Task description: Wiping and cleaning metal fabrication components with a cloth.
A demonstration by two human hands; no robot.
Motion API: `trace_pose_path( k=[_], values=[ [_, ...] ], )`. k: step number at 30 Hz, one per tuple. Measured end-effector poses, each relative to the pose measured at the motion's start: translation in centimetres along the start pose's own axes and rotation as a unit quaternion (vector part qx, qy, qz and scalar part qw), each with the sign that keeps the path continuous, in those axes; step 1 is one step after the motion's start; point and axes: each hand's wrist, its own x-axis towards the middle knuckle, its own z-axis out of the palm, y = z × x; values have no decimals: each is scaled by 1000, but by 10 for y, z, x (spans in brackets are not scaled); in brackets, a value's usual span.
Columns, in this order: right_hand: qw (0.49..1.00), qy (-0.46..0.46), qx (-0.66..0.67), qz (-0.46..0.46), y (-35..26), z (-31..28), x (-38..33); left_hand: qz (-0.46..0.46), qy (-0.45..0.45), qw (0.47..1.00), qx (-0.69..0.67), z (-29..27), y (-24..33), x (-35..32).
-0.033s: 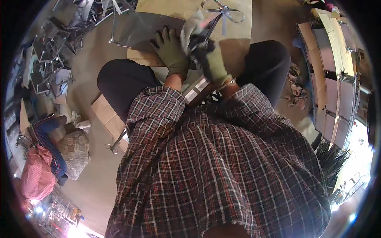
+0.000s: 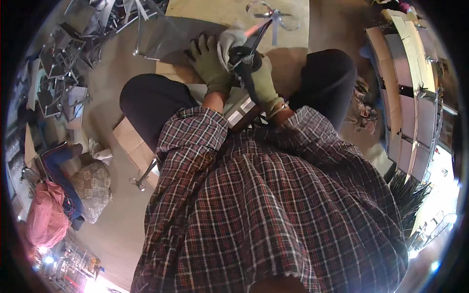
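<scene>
I sit on the floor with my knees apart, in a plaid shirt and olive work gloves. My left hand [image 2: 207,61] lies flat with fingers spread on a grey metal sheet [image 2: 168,34]. My right hand [image 2: 259,78] is closed around a dark-handled tool [image 2: 261,31] whose thin shaft points up and away, with a white cloth [image 2: 229,41] bunched against it. Just beyond the tool's tip, a bent wire piece [image 2: 273,12] with loops lies on a tan board [image 2: 293,34]. What the tool's tip touches is too small to tell.
Stacked metal wire frames [image 2: 58,73] fill the upper left. A cardboard piece [image 2: 132,141] lies by my left knee, with a patterned bag [image 2: 93,185] and red cloth [image 2: 41,219] further left. Rows of flat panels [image 2: 415,97] stand at the right.
</scene>
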Motion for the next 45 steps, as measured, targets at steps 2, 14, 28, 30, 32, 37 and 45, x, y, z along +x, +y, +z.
trace_pose_path(
  k=[2,14,28,30,32,37,45],
  values=[
    [998,-33,-12,45,-15,10,-13,-7,24,999,-19,-1,-7,4],
    [989,-116,92,29,-50,-46,56,-74,97,953,-278,-43,-9,27],
    [888,116,-431,-114,-70,-131,68,-250,-8,890,-382,-62,-37,18],
    [874,213,-404,-168,-88,-127,54,-236,-32,900,-365,-59,-30,10],
    [896,226,-311,-223,-127,-110,42,-198,-53,897,-393,-54,-16,4],
    [927,202,-211,-234,-167,-42,1,-228,-105,834,-491,-38,4,3],
    [958,36,-275,70,10,61,-11,-36,-88,953,-289,71,-86,-72]
  ],
)
